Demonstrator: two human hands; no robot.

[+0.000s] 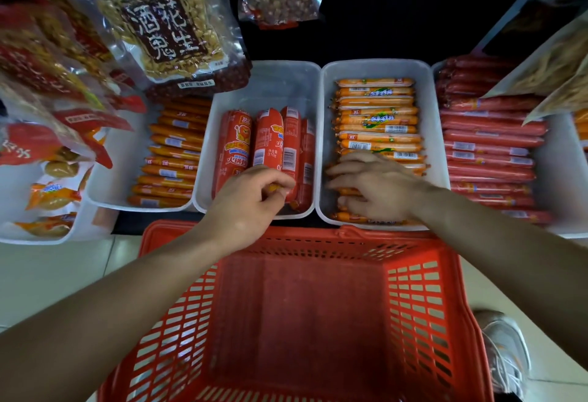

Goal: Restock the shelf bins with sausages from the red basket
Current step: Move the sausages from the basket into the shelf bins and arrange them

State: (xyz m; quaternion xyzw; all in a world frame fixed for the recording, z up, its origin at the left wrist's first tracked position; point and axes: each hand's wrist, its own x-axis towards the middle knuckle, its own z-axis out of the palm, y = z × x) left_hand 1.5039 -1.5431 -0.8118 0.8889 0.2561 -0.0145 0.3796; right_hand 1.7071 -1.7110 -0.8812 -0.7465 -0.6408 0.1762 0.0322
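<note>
The red basket (305, 306) sits below the shelf edge with nothing inside it. Above it stand white bins. The middle bin (270, 83) holds thick red sausages (267, 140). The bin to its right (426, 134) is packed with thin orange sausages (375, 112). My left hand (248, 207) hovers at the front of the middle bin, fingers curled, pinching something small and orange at its fingertips. My right hand (375, 188) lies flat with spread fingers on the front orange sausages in the right bin.
A left bin (108, 185) holds more orange sausages (171, 153); a far-right bin holds thin red sausages (490, 147). Peanut bags (165, 26) hang over the left bins. Snack packs (51, 198) lie far left. My shoe (506, 357) stands beside the basket on a tiled floor.
</note>
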